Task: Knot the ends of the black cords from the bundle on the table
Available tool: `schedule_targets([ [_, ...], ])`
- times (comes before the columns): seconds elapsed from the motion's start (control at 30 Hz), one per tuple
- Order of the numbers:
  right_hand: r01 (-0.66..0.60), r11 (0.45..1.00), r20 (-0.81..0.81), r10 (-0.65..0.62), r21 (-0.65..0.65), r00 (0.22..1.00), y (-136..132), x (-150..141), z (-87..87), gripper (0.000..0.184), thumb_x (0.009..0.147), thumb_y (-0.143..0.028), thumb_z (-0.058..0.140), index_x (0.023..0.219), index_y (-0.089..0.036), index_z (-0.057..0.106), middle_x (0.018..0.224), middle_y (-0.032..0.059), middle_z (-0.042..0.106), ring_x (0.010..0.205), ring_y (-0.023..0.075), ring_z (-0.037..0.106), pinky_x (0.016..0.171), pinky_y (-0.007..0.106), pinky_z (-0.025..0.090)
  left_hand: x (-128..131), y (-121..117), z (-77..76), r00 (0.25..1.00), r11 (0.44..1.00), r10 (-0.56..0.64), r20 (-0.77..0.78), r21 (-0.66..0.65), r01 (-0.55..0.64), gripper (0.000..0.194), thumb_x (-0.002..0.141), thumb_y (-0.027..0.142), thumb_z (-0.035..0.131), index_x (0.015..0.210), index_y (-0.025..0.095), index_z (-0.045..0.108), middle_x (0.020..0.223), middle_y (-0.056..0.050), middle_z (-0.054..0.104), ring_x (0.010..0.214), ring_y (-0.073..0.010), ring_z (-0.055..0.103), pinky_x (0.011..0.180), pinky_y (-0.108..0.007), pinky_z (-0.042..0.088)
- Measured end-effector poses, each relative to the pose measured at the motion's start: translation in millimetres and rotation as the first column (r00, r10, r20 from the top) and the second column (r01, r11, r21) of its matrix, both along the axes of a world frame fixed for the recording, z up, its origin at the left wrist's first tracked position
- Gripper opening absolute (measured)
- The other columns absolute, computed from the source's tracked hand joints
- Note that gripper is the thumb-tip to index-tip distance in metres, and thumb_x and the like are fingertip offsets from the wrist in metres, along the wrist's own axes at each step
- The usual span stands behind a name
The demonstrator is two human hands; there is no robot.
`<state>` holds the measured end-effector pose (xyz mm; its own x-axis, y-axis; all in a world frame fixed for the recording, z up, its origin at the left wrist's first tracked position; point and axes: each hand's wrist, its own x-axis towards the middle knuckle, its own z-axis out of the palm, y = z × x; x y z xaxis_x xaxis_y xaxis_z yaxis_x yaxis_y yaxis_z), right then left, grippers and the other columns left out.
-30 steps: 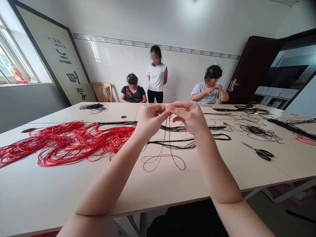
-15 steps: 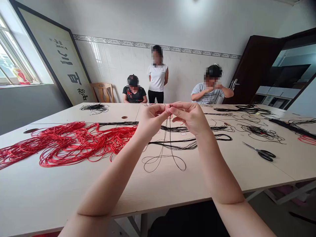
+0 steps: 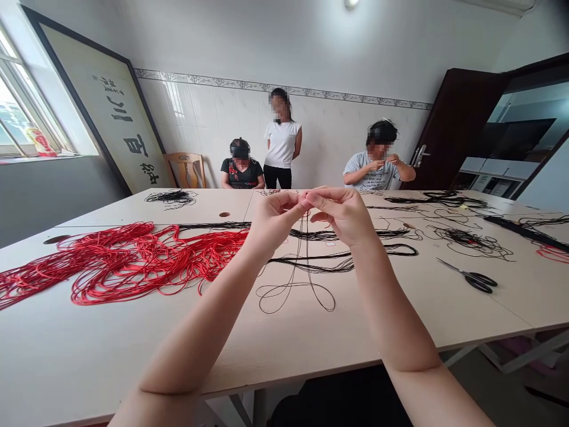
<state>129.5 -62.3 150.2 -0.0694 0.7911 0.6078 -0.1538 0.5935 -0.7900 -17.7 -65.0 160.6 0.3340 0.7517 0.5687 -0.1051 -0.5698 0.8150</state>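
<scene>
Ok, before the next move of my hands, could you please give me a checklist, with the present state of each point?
1. Left hand and right hand together at the fingertips: ok.
2. Thin black cord hanging below them: ok.
3. Its lower loops apart from the red cords: ok.
4. Its strands not touching the black bundle behind: cannot tell.
5. Cord between the fingertips neat: cannot tell, fingers hide it.
6. Scissors laid on the table: ok.

Single head cam, above near edge of table. Faces forward, tilted down, across to far edge and wall. Left hand, right hand close, mid-view; wall well back.
</scene>
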Motion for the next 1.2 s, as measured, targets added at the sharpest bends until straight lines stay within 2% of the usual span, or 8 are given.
schedule_targets([
  [0.2, -0.009, 1.000, -0.023, 0.008, -0.007, 1.000, -1.1, -0.7, 0.4, 0.018, 0.066, -0.037, 0.075, 0.077, -0.024, 0.075, 0.081, 0.0015, 0.067, 0.070, 0.0123, 0.062, 0.052, 0.022, 0.056, 0.4, -0.8, -0.2, 1.000, 1.000, 0.000, 0.001, -0.011, 0.000, 0.022, 0.074, 0.034, 0.067, 0.065, 0.015, 0.061, 0.064, 0.001, 0.052, 0.058, -0.0082, 0.041, 0.053, -0.023, 0.029],
  [0.57, 0.000, 1.000, -0.043, -0.001, -0.018, 0.999, -0.6, -1.4, -0.3, 0.018, 0.065, -0.038, 0.076, 0.077, -0.024, 0.074, 0.081, 0.0015, 0.070, 0.073, 0.0139, 0.064, 0.054, 0.023, 0.056, 0.1, 1.8, -2.9, 1.000, 1.000, 0.008, -0.016, -0.008, -0.008, 0.022, 0.076, 0.036, 0.064, 0.069, 0.016, 0.061, 0.066, -0.001, 0.054, 0.061, -0.0101, 0.046, 0.056, -0.025, 0.034],
  [0.77, -0.049, 0.998, -0.023, 0.048, -0.031, 0.999, -2.3, -1.7, 1.4, 0.025, 0.075, -0.046, 0.065, 0.081, -0.023, 0.073, 0.081, 0.0025, 0.069, 0.075, 0.0144, 0.065, 0.055, 0.023, 0.055, -2.0, 5.6, -3.5, 1.000, 1.000, 0.008, -0.008, -0.020, -0.008, 0.022, 0.077, 0.037, 0.063, 0.067, 0.017, 0.059, 0.066, -0.001, 0.053, 0.061, -0.0104, 0.046, 0.055, -0.025, 0.034],
  [1.03, -0.031, 1.000, 0.050, 0.031, 0.000, 0.998, -3.1, -3.3, -0.3, 0.022, 0.069, -0.041, 0.072, 0.084, -0.025, 0.074, 0.094, 0.0032, 0.069, 0.083, 0.0151, 0.063, 0.065, 0.026, 0.058, -3.1, 5.8, -3.9, 0.999, 0.999, 0.033, -0.027, 0.008, -0.033, 0.022, 0.075, 0.037, 0.065, 0.071, 0.016, 0.063, 0.065, -0.001, 0.056, 0.060, -0.0101, 0.047, 0.055, -0.024, 0.035],
  [1.2, -0.032, 0.999, 0.040, 0.032, 0.005, 0.999, -0.6, -6.6, -1.6, 0.019, 0.069, -0.037, 0.072, 0.083, -0.025, 0.075, 0.088, 0.0032, 0.067, 0.080, 0.0142, 0.061, 0.062, 0.025, 0.057, -4.6, 6.2, -5.1, 0.996, 0.998, 0.065, -0.058, 0.015, -0.064, 0.024, 0.076, 0.038, 0.063, 0.077, 0.015, 0.065, 0.072, -0.004, 0.060, 0.062, -0.0104, 0.049, 0.056, -0.023, 0.035],
])
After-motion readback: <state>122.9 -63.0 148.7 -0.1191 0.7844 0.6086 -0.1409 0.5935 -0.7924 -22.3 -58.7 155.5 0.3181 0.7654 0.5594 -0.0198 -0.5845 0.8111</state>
